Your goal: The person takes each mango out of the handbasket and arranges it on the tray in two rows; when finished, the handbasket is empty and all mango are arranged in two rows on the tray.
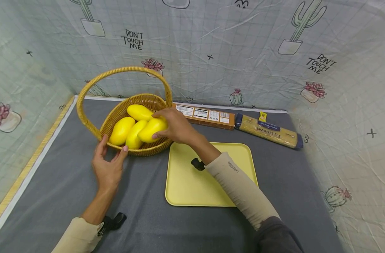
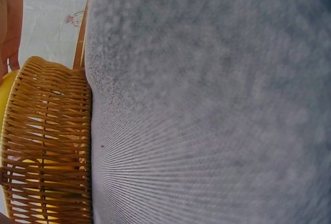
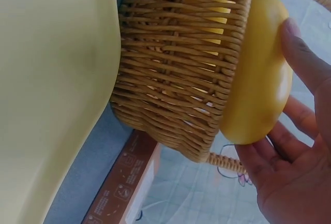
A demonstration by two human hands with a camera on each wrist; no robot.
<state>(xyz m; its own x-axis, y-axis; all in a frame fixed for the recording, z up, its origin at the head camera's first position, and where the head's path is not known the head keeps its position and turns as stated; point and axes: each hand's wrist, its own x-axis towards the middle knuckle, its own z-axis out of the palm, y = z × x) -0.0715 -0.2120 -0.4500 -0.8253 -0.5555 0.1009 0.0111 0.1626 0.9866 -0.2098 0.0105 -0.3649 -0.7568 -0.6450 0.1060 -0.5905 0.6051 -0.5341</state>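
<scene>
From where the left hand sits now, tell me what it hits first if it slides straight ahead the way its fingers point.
The left hand would meet the wicker basket wall first; its fingertips already look about touching the rim, though depth is unclear.

Yellow mangoes (image 1: 138,126) in a tan wicker basket (image 1: 148,149), pale-yellow tray (image 1: 186,182), grey tablecloth (image 1: 69,196).

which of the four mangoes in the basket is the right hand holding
The rightmost mango, nearest the yellow tray; the right hand wraps its end, while the other three lie untouched.
</scene>
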